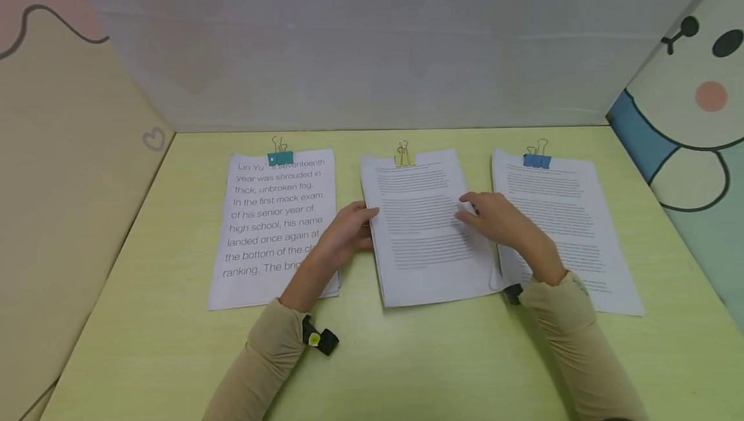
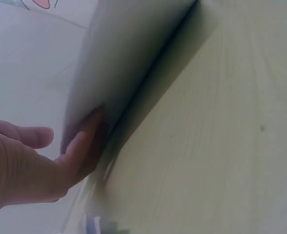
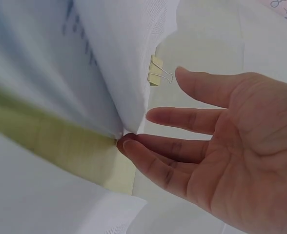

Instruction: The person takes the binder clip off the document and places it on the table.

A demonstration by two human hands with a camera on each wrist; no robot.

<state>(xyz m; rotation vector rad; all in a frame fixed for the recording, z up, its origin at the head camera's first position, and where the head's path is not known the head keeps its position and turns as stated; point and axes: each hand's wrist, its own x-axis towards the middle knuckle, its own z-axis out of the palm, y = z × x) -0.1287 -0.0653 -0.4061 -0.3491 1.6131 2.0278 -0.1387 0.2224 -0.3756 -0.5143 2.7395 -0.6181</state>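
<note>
Left hand and right hand are spread, touching the papers. If the clip slips, papers could slide toward the surface's near edge.

A pale yellow-green counter with faint grain spreads beneath the fingers. Three stacks of printed paper lie on it. Left of the left fingers lies the teal-clipped stack, its print the largest. Between them and the right fingers is the yellow-clipped stack, its left edge raised off the surface. The blue-clipped stack lies to the right fingers' right.
</note>
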